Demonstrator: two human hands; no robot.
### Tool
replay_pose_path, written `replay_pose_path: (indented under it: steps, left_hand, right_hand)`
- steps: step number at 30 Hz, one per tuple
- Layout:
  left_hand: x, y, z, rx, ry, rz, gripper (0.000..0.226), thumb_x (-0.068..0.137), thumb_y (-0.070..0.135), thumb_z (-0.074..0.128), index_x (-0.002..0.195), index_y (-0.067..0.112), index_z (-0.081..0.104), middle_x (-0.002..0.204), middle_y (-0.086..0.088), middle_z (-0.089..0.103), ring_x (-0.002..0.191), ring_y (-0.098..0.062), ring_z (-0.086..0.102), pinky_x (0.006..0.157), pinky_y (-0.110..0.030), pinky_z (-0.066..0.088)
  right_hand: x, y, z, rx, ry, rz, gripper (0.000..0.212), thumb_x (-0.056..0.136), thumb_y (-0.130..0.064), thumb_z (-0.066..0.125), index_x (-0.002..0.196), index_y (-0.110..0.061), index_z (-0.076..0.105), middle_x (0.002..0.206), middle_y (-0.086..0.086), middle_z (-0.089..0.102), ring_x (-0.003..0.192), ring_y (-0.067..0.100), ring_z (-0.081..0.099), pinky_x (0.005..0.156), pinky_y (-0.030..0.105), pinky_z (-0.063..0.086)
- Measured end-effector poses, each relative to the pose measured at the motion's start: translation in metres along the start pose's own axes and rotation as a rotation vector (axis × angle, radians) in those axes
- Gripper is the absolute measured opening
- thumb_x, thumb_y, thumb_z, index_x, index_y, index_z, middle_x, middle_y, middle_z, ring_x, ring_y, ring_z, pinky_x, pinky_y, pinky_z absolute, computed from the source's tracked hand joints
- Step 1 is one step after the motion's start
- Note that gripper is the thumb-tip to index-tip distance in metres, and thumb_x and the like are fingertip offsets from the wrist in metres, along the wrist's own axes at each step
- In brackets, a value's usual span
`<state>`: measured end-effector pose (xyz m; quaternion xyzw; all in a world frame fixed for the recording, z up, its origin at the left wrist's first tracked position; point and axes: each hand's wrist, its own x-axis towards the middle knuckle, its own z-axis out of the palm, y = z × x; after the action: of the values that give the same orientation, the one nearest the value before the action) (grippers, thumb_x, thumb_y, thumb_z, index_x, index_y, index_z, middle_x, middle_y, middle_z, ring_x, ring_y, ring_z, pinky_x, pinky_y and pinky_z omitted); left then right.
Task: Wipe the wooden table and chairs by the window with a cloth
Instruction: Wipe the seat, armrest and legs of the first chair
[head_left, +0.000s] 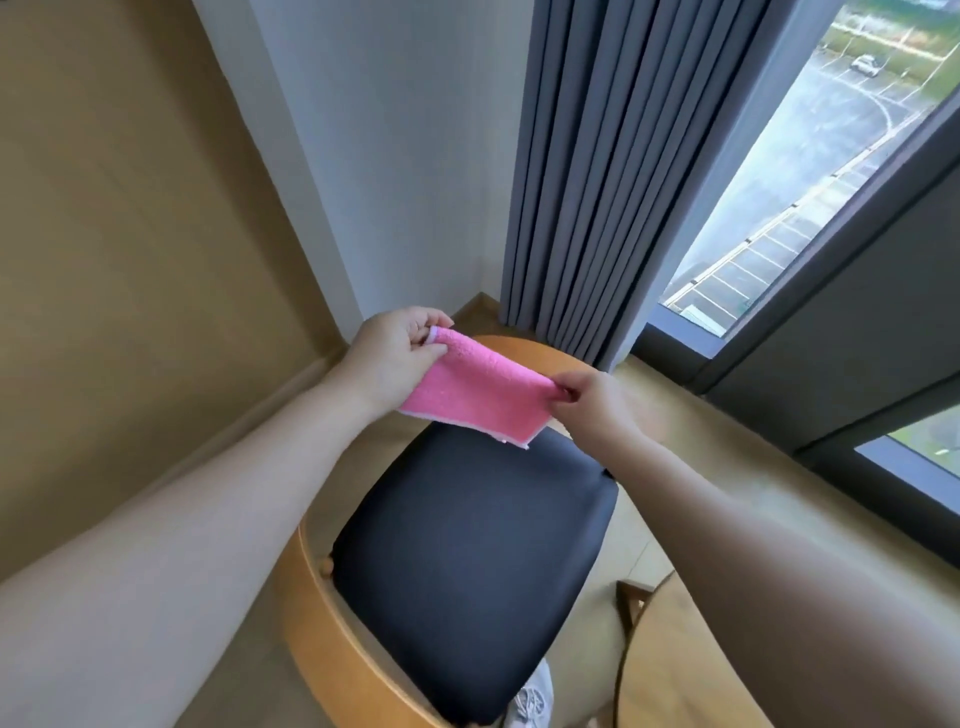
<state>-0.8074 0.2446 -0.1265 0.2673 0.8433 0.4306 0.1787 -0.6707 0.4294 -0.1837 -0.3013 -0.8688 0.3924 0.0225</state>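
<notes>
While the left hand (395, 353) and right hand (592, 402) each pinch an end, the pink terry cloth (478, 397) hangs stretched between them above the wooden chair's (332, 639) black padded seat (467, 566).

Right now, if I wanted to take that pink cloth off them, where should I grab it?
Probably the loose lower edge of the pink cloth, coming from below, over the chair seat. The left hand and right hand pinch the upper corners and hold it stretched, so only that hanging white-trimmed edge is free.
</notes>
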Motion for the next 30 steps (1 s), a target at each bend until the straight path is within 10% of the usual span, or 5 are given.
replay_pose_path:
  steps: [15, 22, 30]
  left_hand:
    - [0.015, -0.138, 0.073, 0.217, -0.215, -0.166, 0.016, 0.091, 0.034, 0.053, 0.079, 0.024, 0.050, 0.079, 0.004, 0.057, 0.069, -0.015, 0.055, 0.052, -0.028, 0.037]
    - [0.007, -0.146, 0.127, -0.081, -0.369, -0.267, 0.035, 0.093, 0.043, 0.048, 0.070, 0.019, 0.059, 0.071, 0.003, 0.065, 0.070, -0.016, 0.064, 0.063, -0.035, 0.053]
    - [0.016, -0.180, 0.164, -0.436, -0.557, -0.314, 0.046, 0.084, -0.006, 0.035, 0.096, 0.024, 0.068, 0.100, 0.001, 0.071, 0.101, -0.017, 0.065, 0.096, -0.036, 0.048]
  right_hand:
    - [0.010, 0.056, 0.099, -0.031, 0.058, 0.259, 0.015, 0.081, -0.014, 0.052, 0.072, -0.026, 0.056, 0.067, -0.002, 0.061, 0.065, 0.016, 0.059, 0.061, 0.032, 0.048]
    - [0.013, 0.061, 0.152, 0.155, -0.124, 0.186, 0.007, 0.083, -0.023, 0.060, 0.079, -0.019, 0.056, 0.071, -0.002, 0.061, 0.060, 0.007, 0.058, 0.050, 0.019, 0.045]
    - [0.018, 0.113, 0.176, 0.330, -0.168, 0.184, 0.032, 0.080, -0.022, 0.071, 0.103, -0.033, 0.052, 0.093, -0.017, 0.061, 0.089, -0.007, 0.059, 0.066, 0.010, 0.050]
